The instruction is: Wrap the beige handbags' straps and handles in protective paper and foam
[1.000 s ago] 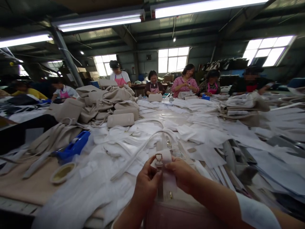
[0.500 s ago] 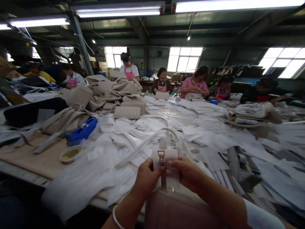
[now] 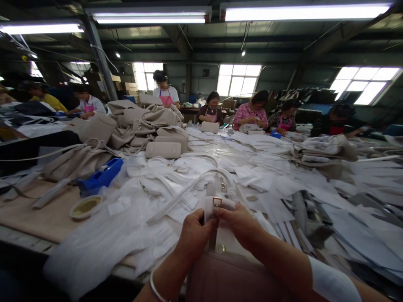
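A beige handbag (image 3: 233, 277) lies in front of me at the table's near edge, its body low in the view. My left hand (image 3: 194, 233) is closed, thumb and fingers pinching the bag's buckle strap (image 3: 213, 239) from the left. My right hand (image 3: 242, 224) is closed from the right on a thin white wrapping sheet (image 3: 227, 203) that lies behind the strap, its thumb pressed just below the metal buckle (image 3: 217, 202). The fingertips meet there and partly hide the strap. A pale handle (image 3: 189, 188) arches beyond the hands.
Beige bags (image 3: 138, 121) are piled at the back left. A blue tape dispenser (image 3: 100, 176) and a round dish (image 3: 85, 206) stand on the left. White sheets (image 3: 267, 167) cover much of the table. A grey object (image 3: 310, 216) lies at right. Several people work across the table.
My right thumb has moved left, onto the strap just under the buckle. The white sheet's top now folds over toward me beside the buckle. The view has shifted slightly right.
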`<action>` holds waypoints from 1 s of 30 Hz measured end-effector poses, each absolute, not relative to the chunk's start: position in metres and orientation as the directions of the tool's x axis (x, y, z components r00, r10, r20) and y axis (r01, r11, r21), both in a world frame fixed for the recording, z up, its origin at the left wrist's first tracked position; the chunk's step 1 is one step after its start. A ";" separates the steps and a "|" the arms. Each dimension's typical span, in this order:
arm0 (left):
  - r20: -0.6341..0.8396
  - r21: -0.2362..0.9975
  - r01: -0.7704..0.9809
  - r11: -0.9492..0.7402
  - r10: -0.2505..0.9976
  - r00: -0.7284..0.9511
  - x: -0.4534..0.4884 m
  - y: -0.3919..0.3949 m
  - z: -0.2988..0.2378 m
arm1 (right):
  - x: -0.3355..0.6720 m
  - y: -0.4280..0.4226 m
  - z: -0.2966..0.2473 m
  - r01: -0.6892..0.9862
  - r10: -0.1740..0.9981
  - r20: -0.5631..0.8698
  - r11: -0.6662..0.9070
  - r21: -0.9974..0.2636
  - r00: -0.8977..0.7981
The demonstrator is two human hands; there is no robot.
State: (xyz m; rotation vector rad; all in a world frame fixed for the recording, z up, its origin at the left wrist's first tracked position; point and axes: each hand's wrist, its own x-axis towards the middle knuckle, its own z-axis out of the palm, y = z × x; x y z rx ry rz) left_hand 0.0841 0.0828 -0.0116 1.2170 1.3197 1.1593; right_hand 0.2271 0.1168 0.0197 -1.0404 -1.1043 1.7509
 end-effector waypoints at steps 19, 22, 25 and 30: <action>-0.038 0.972 -0.219 0.084 0.978 0.207 0.068 0.087 -0.001 | 0.242 0.134 0.029 -0.083 0.946 -0.146 -0.177 -0.981 -0.290; -0.109 0.915 -0.350 0.201 0.958 0.266 0.070 0.095 -0.013 | 0.242 0.131 0.027 -0.153 0.930 -0.156 -0.216 -0.964 -0.333; -0.115 0.926 -0.312 0.212 0.946 0.302 0.075 0.105 -0.017 | 0.243 0.129 0.026 -0.155 0.927 -0.172 -0.234 -0.960 -0.334; -0.029 0.960 -0.249 0.131 0.926 0.376 0.086 0.110 -0.008 | 0.245 0.130 0.031 -0.137 0.953 -0.110 -0.154 -0.979 -0.284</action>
